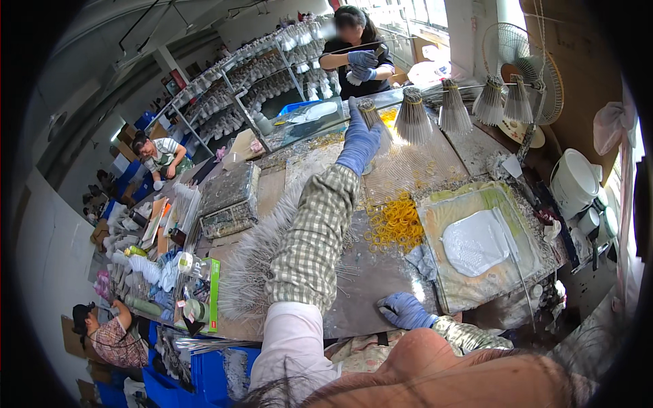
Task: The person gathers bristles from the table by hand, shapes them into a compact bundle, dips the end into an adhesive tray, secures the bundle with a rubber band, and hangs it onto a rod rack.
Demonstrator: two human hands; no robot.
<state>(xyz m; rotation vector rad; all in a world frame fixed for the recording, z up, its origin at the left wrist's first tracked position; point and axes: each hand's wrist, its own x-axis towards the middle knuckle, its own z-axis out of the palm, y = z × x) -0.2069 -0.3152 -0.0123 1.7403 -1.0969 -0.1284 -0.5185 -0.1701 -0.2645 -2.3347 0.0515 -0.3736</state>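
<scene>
My left hand [360, 139], in a blue glove, reaches to the far side of the table. Its fingers close on a fan-shaped bundle of thin wires [367, 113], the first in a row along a rod. Part of that bundle is hidden by the hand. Beside it hangs another wire bundle [413, 119], dark and banded at the top, pale below. My right hand [407, 311], also gloved in blue, lies at the near table edge with fingers stretched out and holds nothing. Loose pale wires [255, 255] lie under my left forearm.
Yellow rubber bands [394, 224] lie heaped mid-table, left of a tray [435, 285] holding a white, wet-looking sheet. A block [231, 197] sits to the left. At right are a white bucket [575, 180] and a fan [527, 71]. A co-worker [354, 51] stands across the table.
</scene>
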